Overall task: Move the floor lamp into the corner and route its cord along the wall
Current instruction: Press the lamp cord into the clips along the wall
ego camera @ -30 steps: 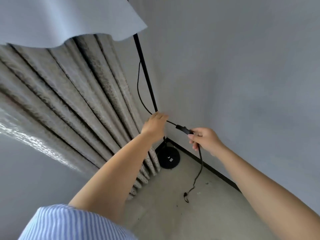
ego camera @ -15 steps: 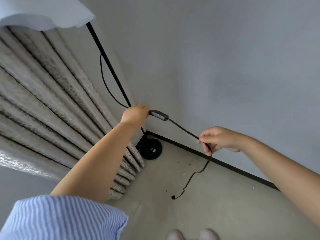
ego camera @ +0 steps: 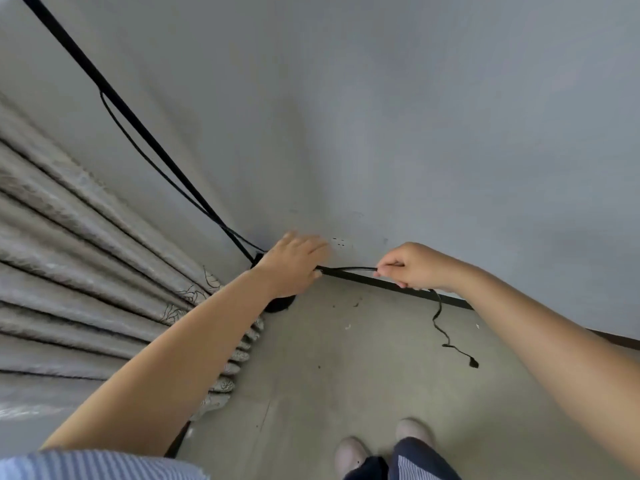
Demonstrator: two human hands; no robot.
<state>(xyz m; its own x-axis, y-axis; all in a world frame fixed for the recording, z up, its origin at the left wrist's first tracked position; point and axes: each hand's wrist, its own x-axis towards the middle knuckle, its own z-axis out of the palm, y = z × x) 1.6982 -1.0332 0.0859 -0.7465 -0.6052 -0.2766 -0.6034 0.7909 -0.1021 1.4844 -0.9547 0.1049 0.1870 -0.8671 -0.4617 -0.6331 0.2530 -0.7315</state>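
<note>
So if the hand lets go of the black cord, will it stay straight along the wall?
Probably not. The cord is straight only between the left hand and right hand; its kinked free tail suggests floppiness.

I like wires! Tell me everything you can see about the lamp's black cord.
The cord is thin, black and bendy. It runs down beside the lamp pole, passes under the left hand, stretches straight to the right hand low by the wall, then dangles in wiggles, its end close to the floor.

The grey floor (ego camera: 346, 393) carries the lamp base (ego camera: 280, 304), the cord's loose end (ego camera: 460, 355) and curtain hem (ego camera: 239, 355).
</note>
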